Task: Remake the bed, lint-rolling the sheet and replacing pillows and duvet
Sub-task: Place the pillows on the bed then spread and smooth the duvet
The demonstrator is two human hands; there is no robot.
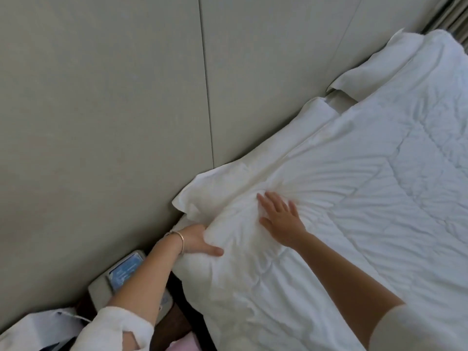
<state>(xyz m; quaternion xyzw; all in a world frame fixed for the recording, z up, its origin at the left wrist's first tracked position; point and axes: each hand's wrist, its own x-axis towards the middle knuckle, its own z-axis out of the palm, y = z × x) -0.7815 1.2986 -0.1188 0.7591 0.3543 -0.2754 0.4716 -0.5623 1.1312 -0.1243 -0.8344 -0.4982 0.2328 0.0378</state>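
Note:
A white quilted duvet covers the bed and reaches up to two white pillows. The near pillow lies against the grey headboard wall, and the far pillow sits near the top right. My left hand grips the duvet's top corner at the bed's edge, thumb on top and fingers hidden underneath. My right hand lies flat with spread fingers on the duvet just right of that corner, pressing the fabric where creases fan out.
A padded grey headboard wall fills the left half. Below my left arm stands a bedside unit with a telephone and a blue card. A white cloth bundle sits at the bottom left. Curtains hang at the top right.

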